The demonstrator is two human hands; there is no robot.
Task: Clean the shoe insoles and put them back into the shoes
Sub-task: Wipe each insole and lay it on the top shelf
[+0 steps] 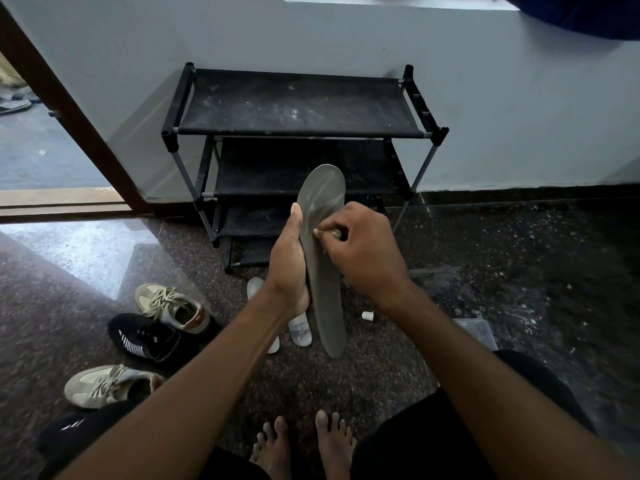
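I see both bare forearms reaching up from the lower corners to meet at the middle of the frame. My left hand (289,261) stands upright, thumb pointing up, palm and fingers wrapped round the insole (323,258) it grips along its left edge. My right hand (363,251) is curled knuckles-up, fingertips pinched tight and pressed against the insole's face. My bare feet (304,445) sit side by side at the bottom centre.

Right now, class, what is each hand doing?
Left hand: closed around the long grey foam insole, holding it upright.
Right hand: closed, pinching something small against the insole; what it is cannot be told.
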